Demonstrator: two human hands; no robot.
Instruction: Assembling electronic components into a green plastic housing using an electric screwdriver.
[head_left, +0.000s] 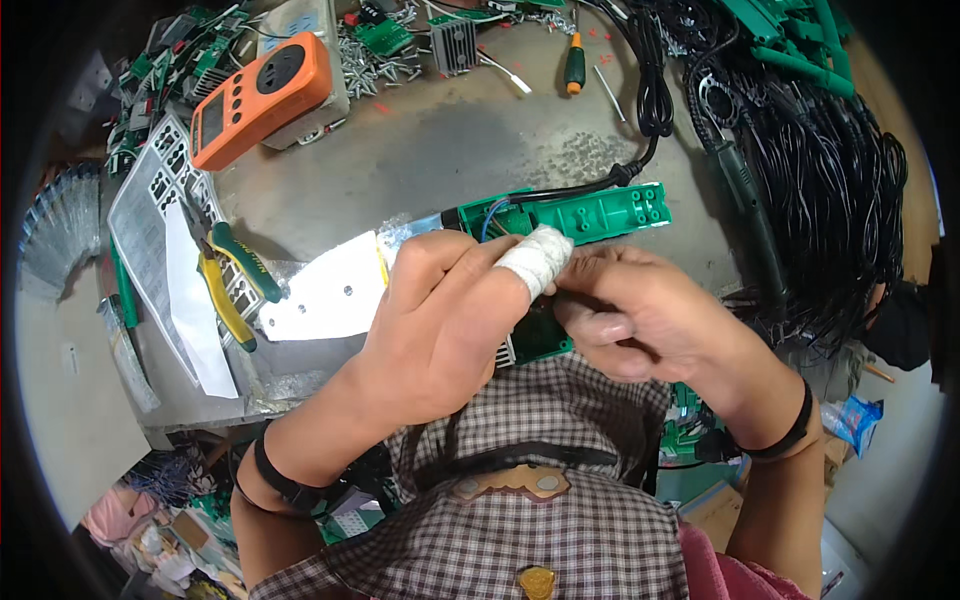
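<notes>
Both hands meet close in front of me over a green plastic housing (600, 215), in which thin coloured wires show. My left hand (440, 320), with white tape wrapped round one finger, has its fingers curled and pressed together; what they hold is hidden. My right hand (640, 310) is closed in a pinch right beside the taped finger, and its fingertips hide anything between them. Below the hands another green part (545, 335) is partly covered. A black cable (580, 188) runs into the housing from the upper right.
Pliers with yellow-green handles (230, 285) lie on the left, next to a white sheet (325, 290). Farther back are an orange meter (265, 100), a pile of screws (375, 70) and a screwdriver (574, 65). Bundled black cables (830, 190) fill the right side.
</notes>
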